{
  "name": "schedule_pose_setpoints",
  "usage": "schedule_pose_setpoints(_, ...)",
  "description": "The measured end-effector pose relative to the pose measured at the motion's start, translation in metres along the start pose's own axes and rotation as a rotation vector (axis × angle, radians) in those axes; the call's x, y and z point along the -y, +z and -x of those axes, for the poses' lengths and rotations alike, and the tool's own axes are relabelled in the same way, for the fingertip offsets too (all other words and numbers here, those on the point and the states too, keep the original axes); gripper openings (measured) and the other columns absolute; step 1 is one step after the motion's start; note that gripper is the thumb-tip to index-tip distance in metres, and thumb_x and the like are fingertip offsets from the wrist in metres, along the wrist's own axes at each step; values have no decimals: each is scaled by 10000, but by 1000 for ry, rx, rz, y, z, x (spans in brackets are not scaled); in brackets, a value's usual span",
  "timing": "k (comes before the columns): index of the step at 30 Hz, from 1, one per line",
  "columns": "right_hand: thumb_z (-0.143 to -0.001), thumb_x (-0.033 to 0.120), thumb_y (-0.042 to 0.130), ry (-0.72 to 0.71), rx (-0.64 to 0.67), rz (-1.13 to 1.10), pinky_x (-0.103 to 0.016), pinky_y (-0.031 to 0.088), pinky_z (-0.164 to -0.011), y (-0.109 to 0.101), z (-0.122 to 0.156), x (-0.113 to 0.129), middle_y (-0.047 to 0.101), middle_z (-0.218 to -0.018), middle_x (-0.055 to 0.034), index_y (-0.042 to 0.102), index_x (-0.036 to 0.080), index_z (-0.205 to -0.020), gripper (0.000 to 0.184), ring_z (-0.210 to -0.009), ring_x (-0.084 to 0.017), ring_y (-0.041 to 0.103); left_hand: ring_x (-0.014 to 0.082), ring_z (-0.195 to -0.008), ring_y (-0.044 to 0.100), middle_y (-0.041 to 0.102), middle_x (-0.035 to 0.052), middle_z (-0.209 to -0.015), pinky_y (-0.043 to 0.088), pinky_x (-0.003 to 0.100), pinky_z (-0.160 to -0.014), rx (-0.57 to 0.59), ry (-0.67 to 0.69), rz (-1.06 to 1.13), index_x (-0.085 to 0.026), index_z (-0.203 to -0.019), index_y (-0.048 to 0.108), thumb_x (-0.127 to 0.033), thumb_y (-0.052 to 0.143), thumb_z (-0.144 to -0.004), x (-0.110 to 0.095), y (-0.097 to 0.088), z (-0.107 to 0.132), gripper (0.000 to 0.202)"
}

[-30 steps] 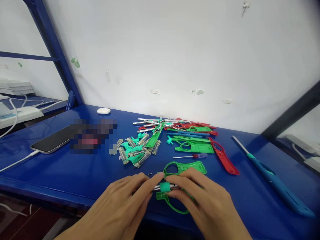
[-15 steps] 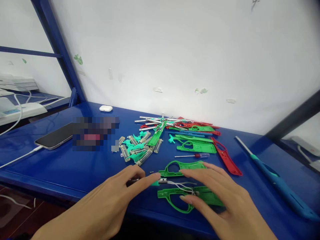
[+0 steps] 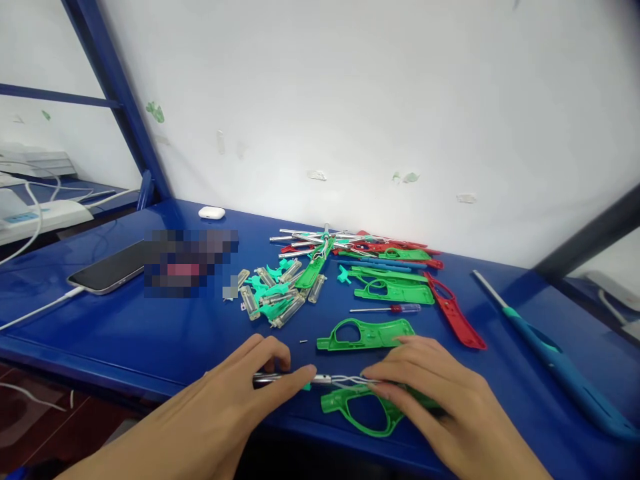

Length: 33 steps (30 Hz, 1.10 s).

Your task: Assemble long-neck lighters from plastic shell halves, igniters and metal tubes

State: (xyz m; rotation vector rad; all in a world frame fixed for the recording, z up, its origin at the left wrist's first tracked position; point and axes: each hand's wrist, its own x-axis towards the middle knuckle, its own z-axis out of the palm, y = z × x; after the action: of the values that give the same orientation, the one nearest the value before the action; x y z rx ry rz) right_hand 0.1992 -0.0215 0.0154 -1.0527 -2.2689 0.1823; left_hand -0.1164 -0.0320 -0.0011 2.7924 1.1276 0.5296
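Metal tube: lying level above the near edge of the blue table, its bare end pointing right.
White wires: trailing from that end toward the right fingertips.
Left hand: curling partly closed, gripping the tube between thumb and bent fingers.
Right hand: bringing thumb and forefinger nearly together, pinching the wires; the other fingers are bending alongside.
Green shell, near: lying just below the wires, partly hidden under the right hand.
Green shell, far: resting beyond the tube.
Small metal pin: lying left of the far shell.
Screwdriver: lying behind that shell.
Clear cartridges: heaping with teal pieces, left of centre.
Metal rods: crisscrossing near the wall.
Red shell: slanting at right.
Blue lighter: lying whole, far right.
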Motion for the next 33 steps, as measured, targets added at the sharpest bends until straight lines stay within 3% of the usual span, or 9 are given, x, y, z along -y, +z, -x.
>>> schedule_pose_setpoints(7,-1015,345,683,88,-42,-105,-219,610,-762,-8,5,4,809,-915,62,782,347,-1030,99,-815,-152,766,247,-1240,675,659,24,-1401,619,293,-969,43,27,-33,-401,-1600,431,99,458,-615,-7,8,1,1105)
schedule_pose_setpoints(11,-992,345,715,120,-23,-140,-251,602,-832,-6,8,2,810,-910,82,775,366,-1010,66,-836,-167,765,267,-1220,683,635,37,-1433,630,337,-955,64,29,-60,-410,-1634,360,93,456,-605,-11,7,1,1149)
schedule_pose_setpoints(15,-995,353,705,146,-29,-156,-295,599,-854,-2,8,-1,813,-900,66,775,350,-975,73,-839,-194,761,247,-1189,693,665,18,-1366,616,332,-988,87,36,-18,-423,-1585,437,94,477,-621,-13,3,1,1094)
schedule_pose_setpoints(19,-1004,356,688,159,-23,-174,-290,598,-800,1,9,-1,809,-895,56,778,346,-967,98,-852,-200,751,234,-1196,693,657,10,-1413,613,313,-986,-3,54,15,-414,-1515,527,80,478,-697,-13,2,0,957)
schedule_pose_setpoints(22,-1008,351,685,176,-4,-182,-280,594,-784,2,10,-1,807,-906,54,777,349,-972,99,-859,-192,744,227,-1189,690,693,30,-1357,617,318,-971,-90,101,39,-340,-1439,593,63,439,-810,-15,3,-7,762)
schedule_pose_setpoints(27,-1014,345,682,191,15,-202,-265,589,-775,3,12,-1,804,-928,58,773,359,-999,93,-865,-177,742,192,-891,715,759,52,-1085,640,299,-817,-172,115,79,-243,-1180,697,28,438,-932,-20,1,-23,449)
schedule_pose_setpoints(30,-1012,351,681,194,7,-200,-265,590,-764,4,12,-1,802,-921,58,773,359,-996,94,-854,-176,743,186,-899,709,755,46,-1080,637,282,-801,-208,104,111,-244,-1186,693,8,452,-976,-21,5,-24,408)
schedule_pose_setpoints(33,-1009,345,684,202,12,-194,-260,592,-765,4,11,0,802,-923,55,777,355,-995,94,-856,-176,748,185,-961,717,740,34,-1122,639,280,-843,-232,27,120,-277,-1336,634,-81,475,-1043,-22,12,-19,387)
